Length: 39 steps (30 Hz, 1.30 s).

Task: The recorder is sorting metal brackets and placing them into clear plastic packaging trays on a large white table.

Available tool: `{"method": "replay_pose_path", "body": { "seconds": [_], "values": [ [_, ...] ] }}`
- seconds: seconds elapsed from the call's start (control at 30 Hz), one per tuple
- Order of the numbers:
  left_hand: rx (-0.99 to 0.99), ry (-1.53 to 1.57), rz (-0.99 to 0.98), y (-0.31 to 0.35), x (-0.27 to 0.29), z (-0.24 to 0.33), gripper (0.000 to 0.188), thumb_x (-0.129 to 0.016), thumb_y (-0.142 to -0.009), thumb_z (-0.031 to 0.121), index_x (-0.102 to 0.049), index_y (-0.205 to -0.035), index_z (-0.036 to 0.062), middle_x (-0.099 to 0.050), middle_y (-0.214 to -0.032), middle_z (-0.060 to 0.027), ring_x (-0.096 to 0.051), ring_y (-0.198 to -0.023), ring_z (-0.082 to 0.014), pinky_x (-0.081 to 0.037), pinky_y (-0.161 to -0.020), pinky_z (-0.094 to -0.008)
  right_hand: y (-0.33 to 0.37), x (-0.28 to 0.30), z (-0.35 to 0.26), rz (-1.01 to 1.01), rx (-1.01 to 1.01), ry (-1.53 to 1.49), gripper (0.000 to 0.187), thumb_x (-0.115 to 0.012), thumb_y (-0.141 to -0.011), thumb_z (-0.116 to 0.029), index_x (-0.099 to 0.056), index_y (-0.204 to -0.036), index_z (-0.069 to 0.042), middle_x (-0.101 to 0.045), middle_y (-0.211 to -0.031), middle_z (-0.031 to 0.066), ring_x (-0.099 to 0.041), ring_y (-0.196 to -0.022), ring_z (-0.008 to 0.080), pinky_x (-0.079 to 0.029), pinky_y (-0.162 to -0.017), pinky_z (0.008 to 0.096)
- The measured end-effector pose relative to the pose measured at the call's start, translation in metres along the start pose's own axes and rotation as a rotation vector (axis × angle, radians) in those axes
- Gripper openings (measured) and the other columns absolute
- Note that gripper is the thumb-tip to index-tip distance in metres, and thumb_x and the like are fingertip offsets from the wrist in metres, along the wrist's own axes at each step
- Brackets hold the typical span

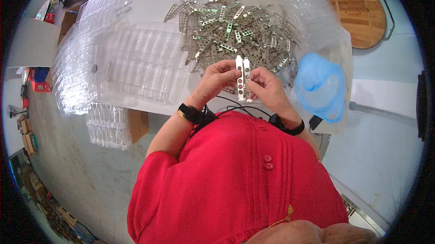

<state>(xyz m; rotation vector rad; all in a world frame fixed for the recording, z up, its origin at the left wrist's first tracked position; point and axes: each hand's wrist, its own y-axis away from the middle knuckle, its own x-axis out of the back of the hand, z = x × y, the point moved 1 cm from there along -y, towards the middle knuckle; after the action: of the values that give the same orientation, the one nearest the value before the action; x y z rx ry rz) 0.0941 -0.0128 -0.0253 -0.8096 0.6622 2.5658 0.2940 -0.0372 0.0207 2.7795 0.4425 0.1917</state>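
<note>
Near the front edge of the table, my left hand (pixel 219 81) pinches a shiny perforated metal strip (pixel 240 77) between thumb and fingers. A second perforated metal strip (pixel 247 77) stands right beside it, pinched by my right hand (pixel 268 89). Both strips point away from me, nearly parallel, with a row of round holes along each. Just beyond my hands spreads a large heap of similar metal strips (pixel 235 31), lying loose at all angles.
Clear plastic blister trays (pixel 140 62) cover the table's left, with more stacked trays (pixel 108 124) below its edge. A blue plastic bag (pixel 320 87) lies right of my right hand. Clear plastic sheeting (pixel 312 19) sits behind it, and a round wooden board (pixel 356 14) stands at far right.
</note>
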Motion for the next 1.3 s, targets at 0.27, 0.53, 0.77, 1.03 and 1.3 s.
{"method": "replay_pose_path", "body": {
  "seconds": [0.27, 0.53, 0.77, 1.03, 1.3],
  "values": [
    [0.012, -0.058, -0.009, 0.005, 0.001, 0.012, 0.029, -0.071, -0.092, 0.013, -0.065, -0.118, 0.0025, -0.069, -0.105, -0.0044, -0.067, -0.091, -0.0133, -0.058, -0.074, -0.0291, 0.004, -0.014, -0.012, 0.018, -0.045, -0.009, 0.011, -0.064, -0.093, -0.008, -0.057, -0.100, -0.004, -0.062, -0.079, -0.0001, -0.058, -0.065, 0.0065, -0.049, -0.056, 0.0233],
    [-0.046, -0.043, -0.031, 0.010, 0.005, 0.013, 0.021, -0.073, -0.089, 0.019, -0.069, -0.107, 0.0085, -0.067, -0.088, 0.0029, -0.061, -0.072, -0.0061, -0.050, -0.063, -0.0233, 0.005, -0.023, -0.013, 0.039, -0.001, -0.011, 0.011, -0.064, -0.093, -0.007, -0.057, -0.101, -0.004, -0.062, -0.077, -0.0002, -0.058, -0.064, 0.0063, -0.049, -0.056, 0.0224],
    [-0.032, -0.024, -0.048, 0.011, 0.009, 0.012, 0.020, -0.073, -0.089, 0.017, -0.069, -0.107, 0.0090, -0.069, -0.091, 0.0022, -0.063, -0.074, -0.0073, -0.053, -0.065, -0.0247, 0.007, -0.025, -0.015, 0.015, 0.009, 0.028, 0.011, -0.062, -0.095, -0.006, -0.055, -0.103, -0.004, -0.065, -0.081, 0.0016, -0.061, -0.066, 0.0066, -0.050, -0.057, 0.0212],
    [-0.048, -0.041, -0.054, 0.009, 0.013, 0.007, 0.021, -0.074, -0.089, 0.016, -0.069, -0.108, 0.0084, -0.069, -0.092, 0.0018, -0.063, -0.074, -0.0076, -0.053, -0.066, -0.0251, 0.008, -0.026, -0.013, 0.011, -0.007, 0.033, 0.010, -0.061, -0.096, -0.006, -0.055, -0.104, -0.004, -0.066, -0.083, 0.0022, -0.062, -0.067, 0.0069, -0.051, -0.058, 0.0215],
    [-0.067, 0.020, -0.126, 0.006, 0.022, -0.001, 0.013, -0.072, -0.091, 0.011, -0.064, -0.100, 0.0062, -0.069, -0.098, -0.0014, -0.067, -0.084, -0.0107, -0.057, -0.072, -0.0269, 0.008, -0.026, -0.013, 0.055, 0.011, 0.039, 0.011, -0.063, -0.095, -0.008, -0.056, -0.102, -0.004, -0.063, -0.079, 0.0008, -0.059, -0.065, 0.0071, -0.049, -0.057, 0.0230]
  ]
}}
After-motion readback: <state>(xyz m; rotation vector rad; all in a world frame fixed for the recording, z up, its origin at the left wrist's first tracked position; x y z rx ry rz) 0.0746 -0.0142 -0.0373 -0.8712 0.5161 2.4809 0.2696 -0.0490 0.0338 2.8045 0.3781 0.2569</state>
